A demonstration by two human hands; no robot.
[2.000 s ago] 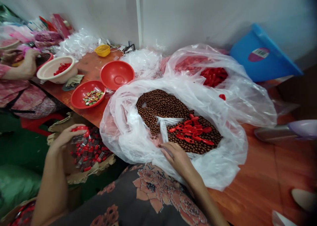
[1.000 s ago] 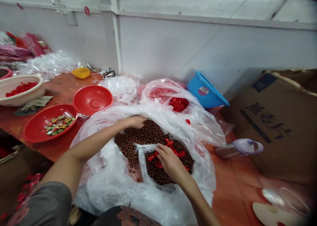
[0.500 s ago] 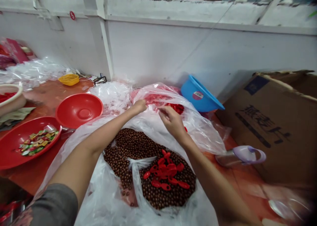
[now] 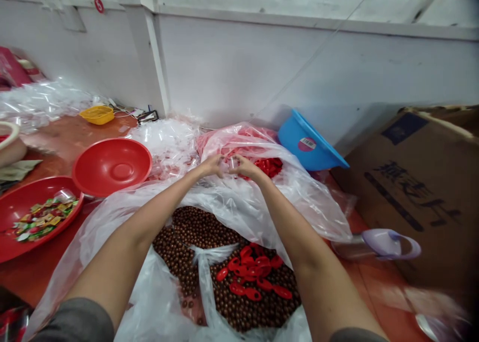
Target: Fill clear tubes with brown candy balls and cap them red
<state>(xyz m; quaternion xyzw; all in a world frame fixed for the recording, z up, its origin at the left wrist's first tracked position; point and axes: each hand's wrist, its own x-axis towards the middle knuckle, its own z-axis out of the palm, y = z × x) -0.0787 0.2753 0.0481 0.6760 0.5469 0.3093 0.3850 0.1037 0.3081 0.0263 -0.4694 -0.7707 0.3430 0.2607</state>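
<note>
My left hand and my right hand are close together, both with curled fingers, over the far edge of the clear plastic bag. A small clear plastic container shows at my right fingertips. A second clear piece is at my left fingertips; blur hides its exact shape. Just beyond lies a pink-tinted bag with red plastic pieces inside. Below my arms, round brown chocolate balls fill the open bag, with several red plastic spoons lying on them.
To the left are an empty red bowl, a red bowl of wrapped sweets and a yellow basket. A heap of clear plastic pieces lies by the wall. Rightward are a blue basin, a lilac-lidded bottle and a cardboard box.
My right hand has moved left and slightly down, toward my left hand, and the gap between them has narrowed. The view has tilted down a little.
</note>
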